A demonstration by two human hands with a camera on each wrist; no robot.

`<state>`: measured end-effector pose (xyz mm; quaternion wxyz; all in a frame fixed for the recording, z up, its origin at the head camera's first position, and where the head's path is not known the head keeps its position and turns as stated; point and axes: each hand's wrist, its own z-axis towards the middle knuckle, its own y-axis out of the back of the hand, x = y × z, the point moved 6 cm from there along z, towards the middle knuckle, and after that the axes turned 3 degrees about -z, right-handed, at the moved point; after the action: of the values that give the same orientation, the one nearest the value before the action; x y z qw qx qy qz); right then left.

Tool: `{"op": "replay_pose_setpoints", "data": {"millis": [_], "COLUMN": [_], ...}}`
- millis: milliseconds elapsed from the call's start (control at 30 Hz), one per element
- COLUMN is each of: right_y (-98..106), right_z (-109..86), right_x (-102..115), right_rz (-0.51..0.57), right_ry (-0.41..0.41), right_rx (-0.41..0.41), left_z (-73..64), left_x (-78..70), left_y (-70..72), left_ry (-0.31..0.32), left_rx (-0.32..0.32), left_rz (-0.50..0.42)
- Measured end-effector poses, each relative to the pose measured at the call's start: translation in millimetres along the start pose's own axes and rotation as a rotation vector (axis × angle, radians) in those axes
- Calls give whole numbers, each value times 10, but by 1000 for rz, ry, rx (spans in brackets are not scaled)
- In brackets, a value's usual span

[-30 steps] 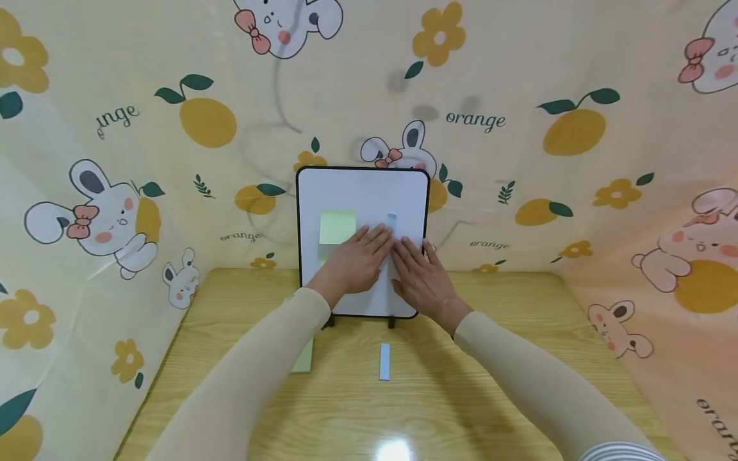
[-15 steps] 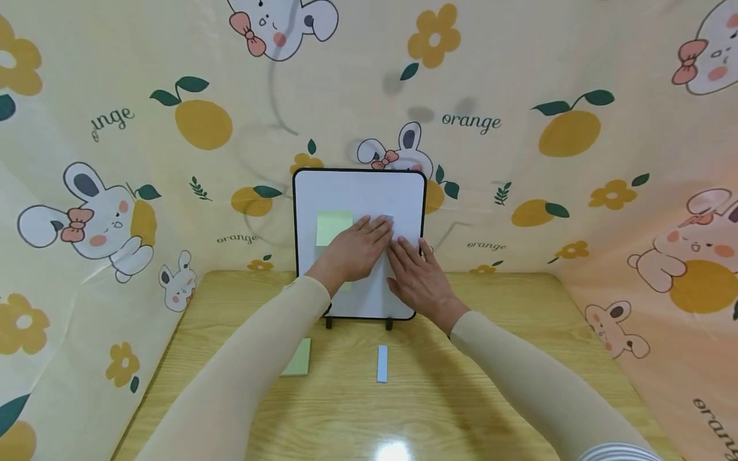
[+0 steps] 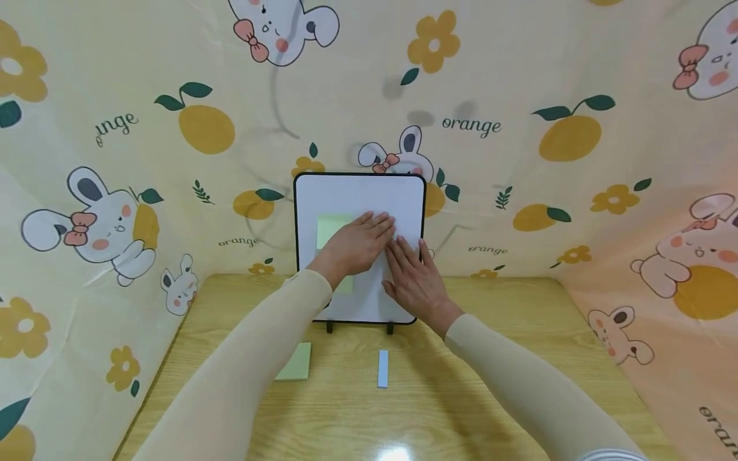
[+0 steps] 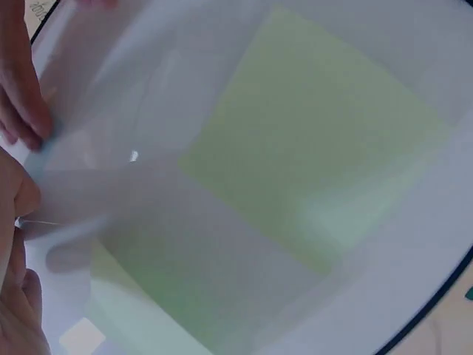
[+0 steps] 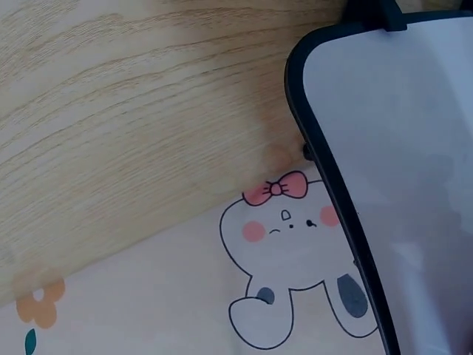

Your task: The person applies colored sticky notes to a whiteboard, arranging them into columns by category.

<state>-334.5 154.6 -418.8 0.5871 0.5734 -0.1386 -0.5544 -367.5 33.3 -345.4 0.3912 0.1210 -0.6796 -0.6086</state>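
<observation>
A white board (image 3: 369, 192) with a black rim stands upright against the back wall. My left hand (image 3: 357, 246) lies flat over its middle, fingertips right of the upper green sticky note (image 3: 328, 225) and partly covering that note. Below it, the lower green sticky note (image 3: 344, 285) shows in part; the left wrist view has this note (image 4: 310, 140) close up. My right hand (image 3: 414, 272) rests with straight fingers on the board's right side, fingertips just below the left ones. In the left wrist view, a bluish strip (image 4: 44, 151) peeks out by the right hand's fingertips (image 4: 29, 129).
On the wooden table (image 3: 507, 358) lie a green sticky-note pad (image 3: 295, 362), left of the middle, and a narrow blue strip (image 3: 383, 369) in front of the board. Small black feet (image 3: 330, 327) support the board. A printed cloth (image 3: 490, 70) forms the walls.
My left hand has slid slightly up, and its fingertips now cover the blue strip that showed above them on the board. The right hand stays nearly in place. The view has shifted slightly.
</observation>
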Motion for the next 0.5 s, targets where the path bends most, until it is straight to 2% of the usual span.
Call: {"op": "replay_pose_setpoints", "data": {"millis": [167, 367, 500], "right_y": [-9, -7, -7], "right_z": [-27, -33, -32], "right_x": [3, 4, 9], "right_rz": [-18, -19, -21], "right_ry": [13, 16, 18], "right_rx": [9, 12, 17], "left_z": [-9, 42, 17], "left_x": [57, 20, 38], "left_y": [11, 4, 22], "left_ry": [25, 4, 7], "left_rx": [-9, -27, -35], "left_rz": [35, 7, 19]}}
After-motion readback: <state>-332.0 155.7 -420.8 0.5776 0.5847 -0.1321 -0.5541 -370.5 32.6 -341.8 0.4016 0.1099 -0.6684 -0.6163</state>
